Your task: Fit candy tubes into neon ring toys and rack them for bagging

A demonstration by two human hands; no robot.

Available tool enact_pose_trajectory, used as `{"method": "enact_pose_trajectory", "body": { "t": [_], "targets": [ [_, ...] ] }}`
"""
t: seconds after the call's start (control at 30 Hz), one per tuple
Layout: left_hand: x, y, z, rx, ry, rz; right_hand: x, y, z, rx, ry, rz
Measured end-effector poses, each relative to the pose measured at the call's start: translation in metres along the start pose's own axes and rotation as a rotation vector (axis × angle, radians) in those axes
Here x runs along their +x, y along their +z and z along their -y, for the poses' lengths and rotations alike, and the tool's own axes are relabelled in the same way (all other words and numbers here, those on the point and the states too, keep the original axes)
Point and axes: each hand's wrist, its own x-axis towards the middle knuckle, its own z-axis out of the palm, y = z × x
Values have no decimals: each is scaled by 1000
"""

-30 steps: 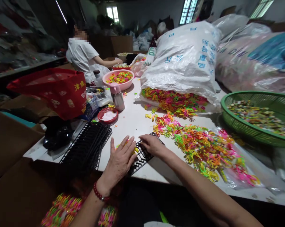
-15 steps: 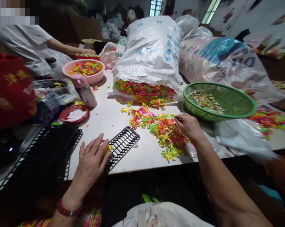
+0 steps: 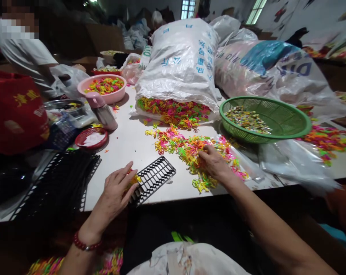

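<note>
Workroom table (image 3: 122, 143): pale, smooth-looking top under dim light, and plenty going on across it
Black stack (image 3: 55, 183): over on the left, slatted frames lie piled near the table's edge, stiff and thin by the look of them
Left hand (image 3: 114, 187): here it is, over the near end of the black rack, fingers spread and gently bent about some yellow and red pieces (image 3: 137, 178); whether it truly grips any, I cannot tell
Black rack (image 3: 157, 176): flat on the table, slanted, part-covered by that hand; light and rigid, I'd judge, liable to skate, so hold it by the outer rim, sparing the thin bars
White sack (image 3: 177, 61): behind, mouth facing the worker, bright bits showing in it; soft skin, probably the weighty one
Coloured pile (image 3: 173, 143): loose on the table before the sack, tiny looped plastic, surely near weightless, a bit springy, apt to tangle; fingertips on a solid part, not a loop
Right hand (image 3: 214, 162): and look, fingertips right in that pile, fingers curled; the pinch is hidden, so no telling if a piece is caught
Green basket (image 3: 296, 128): far right, small mixed items gathered in its left half
</note>
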Motion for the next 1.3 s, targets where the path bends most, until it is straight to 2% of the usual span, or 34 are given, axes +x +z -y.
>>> {"method": "enact_pose_trajectory", "body": {
  "t": [0.1,0.2,0.37,0.53,0.67,0.8,0.97,1.1,1.2,1.3],
  "targets": [
    [0,-2,-12,126,-5,15,4,2,12,137,1,-72],
    [1,-3,-21,189,-11,19,8,9,37,394,-3,-78],
    [1,-5,-25,139,-53,51,14,36,95,665,3,79],
    [0,-6,-21,-10,-122,65,24,67,147,900,149,201],
    [-1,-6,-20,-80,-142,73,39,86,173,919,133,242],
    [-1,-6,-21,-96,-139,72,53,97,183,863,31,237],
    [-1,-9,-20,-71,-125,82,60,100,179,777,-132,340],
    [0,-12,-30,85,-159,126,61,101,176,651,-230,385],
    [2,-15,-37,217,-231,57,62,104,177,570,-309,409],
    [6,-11,-33,197,-132,27,64,106,182,513,-316,426]
  ]
}}
